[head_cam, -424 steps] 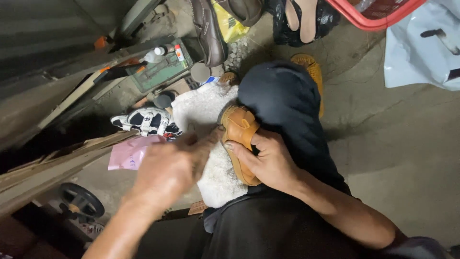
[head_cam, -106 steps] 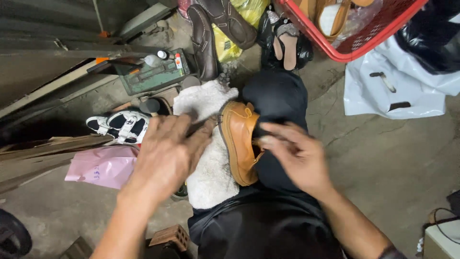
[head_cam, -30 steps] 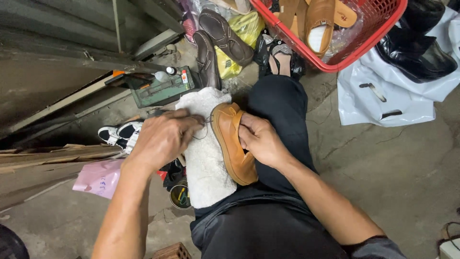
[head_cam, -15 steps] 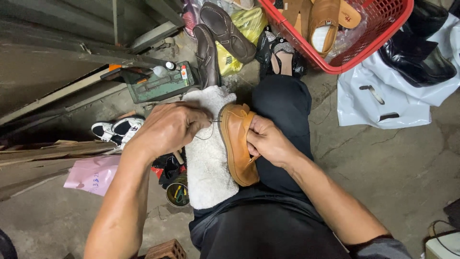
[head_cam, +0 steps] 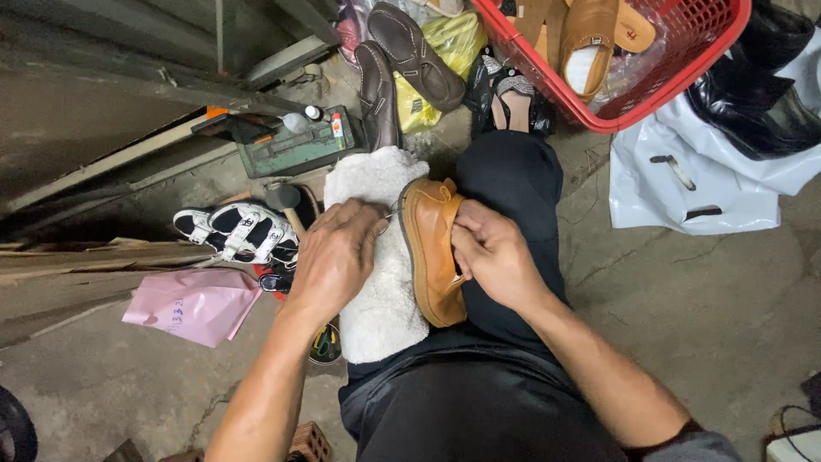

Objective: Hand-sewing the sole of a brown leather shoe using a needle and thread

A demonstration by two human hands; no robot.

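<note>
- The right hand (head_cam: 492,257) grips the upper of a tan leather shoe (head_cam: 434,252), fingers curled over its top edge and clamped on it, holding it on its side across the person's lap.
- The left hand (head_cam: 335,257) lies on a white fleecy cloth (head_cam: 380,299) just beside the shoe, fingertips pinched together at the shoe's sole edge; they appear to hold a thin needle or thread, though it is too small to tell for sure.
- The cloth is spread over the left thigh, the shoe resting between it and the right leg in black trousers (head_cam: 513,180).
- On the concrete floor (head_cam: 710,325) to the left, a black and white sandal (head_cam: 239,231) lies next to a pink plastic bag (head_cam: 192,304), with a hammer (head_cam: 286,204) between the sandal and the cloth.
- Farther out, a green metal box (head_cam: 295,147) carries small bottles, and two brown shoes (head_cam: 398,64) lean near a yellow bag (head_cam: 445,51).
- A red plastic basket (head_cam: 676,64) holding tan sandals sits at the top right, beside a white plastic bag (head_cam: 684,184) and black boots (head_cam: 761,103).
</note>
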